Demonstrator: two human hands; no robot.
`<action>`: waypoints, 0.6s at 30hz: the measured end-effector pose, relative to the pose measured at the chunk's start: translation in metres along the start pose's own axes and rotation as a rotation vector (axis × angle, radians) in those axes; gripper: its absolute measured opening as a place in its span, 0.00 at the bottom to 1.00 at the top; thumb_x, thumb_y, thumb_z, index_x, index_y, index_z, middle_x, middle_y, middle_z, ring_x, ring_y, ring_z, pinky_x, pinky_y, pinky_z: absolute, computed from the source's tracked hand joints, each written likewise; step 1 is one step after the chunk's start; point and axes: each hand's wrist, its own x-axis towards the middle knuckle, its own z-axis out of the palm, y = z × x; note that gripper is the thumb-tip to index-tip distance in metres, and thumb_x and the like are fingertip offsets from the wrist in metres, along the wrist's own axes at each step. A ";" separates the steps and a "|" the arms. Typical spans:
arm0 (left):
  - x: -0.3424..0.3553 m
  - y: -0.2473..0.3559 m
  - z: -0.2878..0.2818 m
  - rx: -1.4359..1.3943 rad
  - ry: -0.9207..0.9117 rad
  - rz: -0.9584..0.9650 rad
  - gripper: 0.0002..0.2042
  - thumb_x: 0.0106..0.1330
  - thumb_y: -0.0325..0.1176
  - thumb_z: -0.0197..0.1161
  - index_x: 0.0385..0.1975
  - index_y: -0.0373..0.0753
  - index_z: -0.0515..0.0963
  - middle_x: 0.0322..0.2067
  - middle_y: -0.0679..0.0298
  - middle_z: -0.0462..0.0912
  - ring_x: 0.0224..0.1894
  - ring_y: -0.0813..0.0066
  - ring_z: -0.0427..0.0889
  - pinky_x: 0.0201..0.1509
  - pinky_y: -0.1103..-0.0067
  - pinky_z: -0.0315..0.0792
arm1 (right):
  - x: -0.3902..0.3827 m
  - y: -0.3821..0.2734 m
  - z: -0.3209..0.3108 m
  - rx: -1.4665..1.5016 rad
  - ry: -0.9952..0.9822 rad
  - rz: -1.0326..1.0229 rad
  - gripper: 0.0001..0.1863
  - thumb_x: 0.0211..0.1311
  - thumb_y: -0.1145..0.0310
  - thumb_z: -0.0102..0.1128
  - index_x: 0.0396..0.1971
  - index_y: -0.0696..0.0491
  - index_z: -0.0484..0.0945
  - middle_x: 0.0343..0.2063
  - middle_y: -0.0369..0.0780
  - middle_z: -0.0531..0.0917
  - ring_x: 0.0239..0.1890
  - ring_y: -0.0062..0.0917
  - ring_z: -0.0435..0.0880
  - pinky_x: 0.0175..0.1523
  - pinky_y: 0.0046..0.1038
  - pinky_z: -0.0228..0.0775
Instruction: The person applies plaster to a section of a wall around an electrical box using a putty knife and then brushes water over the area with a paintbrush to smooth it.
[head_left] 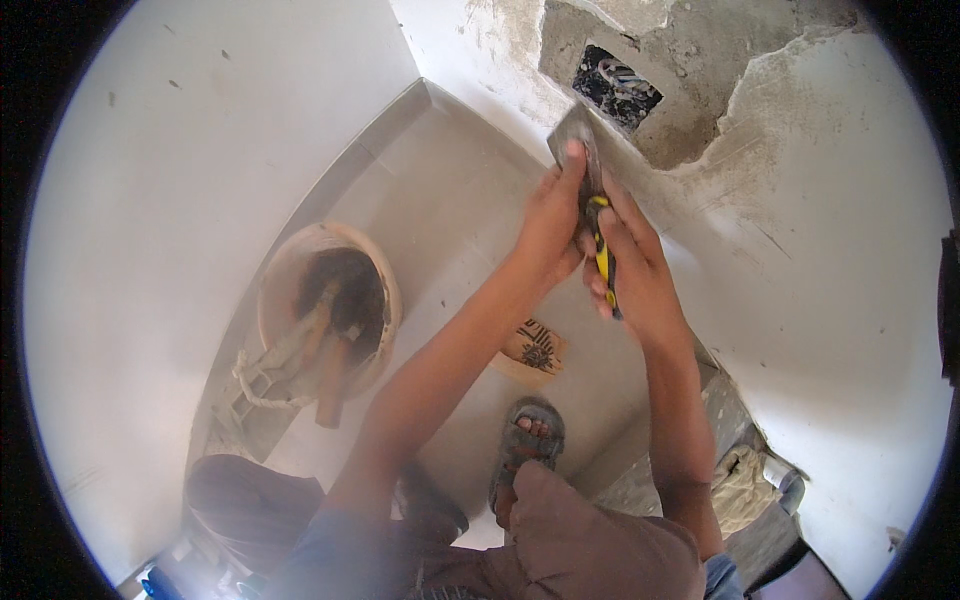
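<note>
Scraper (604, 250) in both hands, held off the floor (440, 170), above its right edge and near the right wall (830, 250). From where I stand the blade points up toward the far corner; contact with the wall: cannot tell.

Right hand (640, 268): grip closed around the yellow-and-black handle. Left hand (552, 222): grip pinching the blade, thumb laid flat on its face; the other fingers are partly hidden.

Wall beside the blade: ragged patch of bare plaster (690, 130), with a dark box (617, 88) set in it, wires inside.

Floor, left edge: tan bucket (391, 290), tilted in my view, tools inside, one wooden handle (335, 385) jutting over the rim; pale rope (262, 385) at its near side. Mid-floor, below the forearms: tan piece (535, 352) with dark print, just ahead of a sandalled foot (528, 425). Near right: crumpled cloth (742, 490) beside the wall.
</note>
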 end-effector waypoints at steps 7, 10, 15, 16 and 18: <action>0.014 -0.004 -0.006 -0.016 -0.072 0.008 0.25 0.75 0.58 0.53 0.46 0.37 0.72 0.30 0.66 0.79 0.21 0.81 0.78 0.17 0.84 0.73 | -0.003 0.001 -0.007 -0.065 0.009 -0.028 0.27 0.80 0.63 0.40 0.75 0.44 0.57 0.28 0.34 0.70 0.17 0.13 0.66 0.16 0.18 0.60; 0.012 -0.009 -0.004 -0.032 -0.054 0.018 0.26 0.75 0.59 0.52 0.48 0.37 0.72 0.31 0.66 0.80 0.22 0.80 0.79 0.17 0.84 0.72 | -0.002 -0.010 -0.002 -0.116 -0.027 -0.002 0.27 0.80 0.63 0.40 0.76 0.43 0.57 0.28 0.33 0.70 0.17 0.13 0.65 0.16 0.18 0.60; 0.020 -0.006 -0.010 0.008 -0.089 0.002 0.27 0.75 0.60 0.49 0.49 0.38 0.72 0.33 0.65 0.79 0.24 0.78 0.79 0.17 0.83 0.72 | -0.001 -0.007 -0.005 -0.139 -0.020 -0.029 0.27 0.80 0.61 0.42 0.76 0.42 0.57 0.29 0.33 0.70 0.18 0.13 0.66 0.16 0.17 0.59; 0.014 -0.008 -0.004 -0.001 -0.058 -0.004 0.26 0.75 0.61 0.48 0.46 0.40 0.73 0.32 0.66 0.79 0.23 0.79 0.77 0.16 0.82 0.71 | 0.002 -0.005 -0.005 -0.140 -0.019 -0.022 0.27 0.80 0.61 0.41 0.76 0.42 0.57 0.29 0.33 0.70 0.18 0.13 0.66 0.16 0.17 0.59; 0.013 -0.009 0.002 -0.035 -0.001 -0.003 0.26 0.75 0.62 0.47 0.44 0.41 0.73 0.31 0.66 0.78 0.22 0.79 0.77 0.16 0.82 0.70 | -0.010 -0.001 -0.007 -0.165 -0.005 0.008 0.27 0.80 0.61 0.40 0.76 0.43 0.57 0.27 0.33 0.69 0.18 0.13 0.65 0.16 0.19 0.59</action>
